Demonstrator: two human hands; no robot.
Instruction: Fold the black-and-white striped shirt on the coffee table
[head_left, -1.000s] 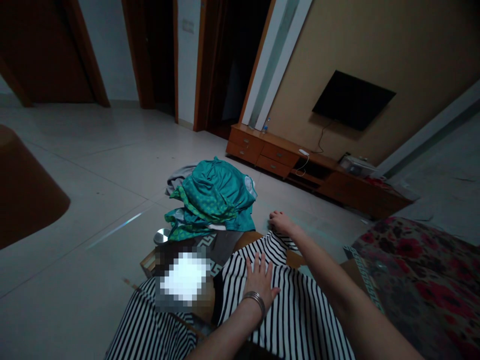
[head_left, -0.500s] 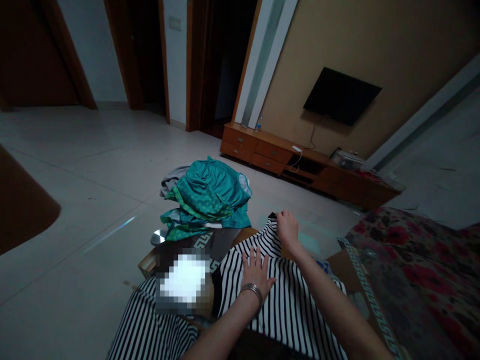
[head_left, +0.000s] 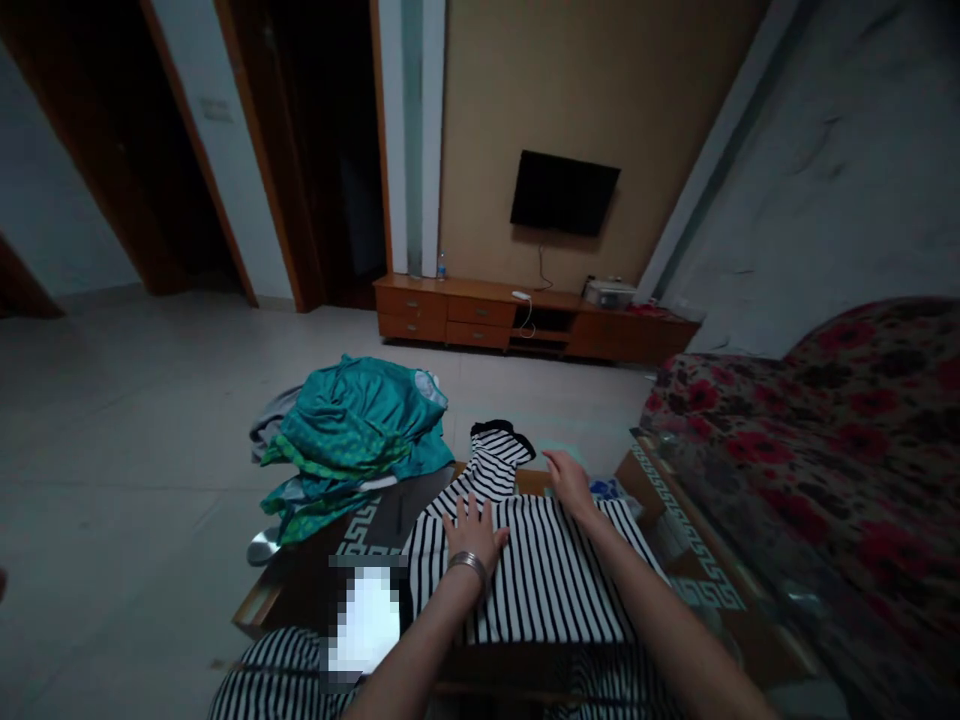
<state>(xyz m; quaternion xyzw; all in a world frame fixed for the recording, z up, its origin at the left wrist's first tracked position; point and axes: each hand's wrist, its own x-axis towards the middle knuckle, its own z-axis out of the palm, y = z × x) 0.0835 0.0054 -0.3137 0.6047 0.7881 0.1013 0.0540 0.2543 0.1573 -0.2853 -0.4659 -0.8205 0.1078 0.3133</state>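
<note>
A black-and-white striped shirt [head_left: 551,575] with black trim lies spread over the table in front of me. One sleeve [head_left: 491,465] points away from me past the far edge, its black cuff at the tip. My left hand [head_left: 474,535], a silver bangle on its wrist, presses flat on the shirt near the sleeve's base, fingers spread. To the right of the sleeve, my right hand [head_left: 568,482] hovers near the shirt's far edge, apart from the cuff. Its fingers reach left, loosely bent, holding nothing.
Left of the shirt is a heap of teal and green clothes [head_left: 360,415] with grey cloth behind. A blurred bright patch [head_left: 367,620] sits at the near left. A cardboard box [head_left: 780,625] and a floral sofa [head_left: 847,440] stand right; a TV cabinet [head_left: 480,315] is ahead.
My right hand has let go of the sleeve's cuff and moved to its right. The sleeve now lies stretched out. My left hand stays on the shirt; the view has turned right.
</note>
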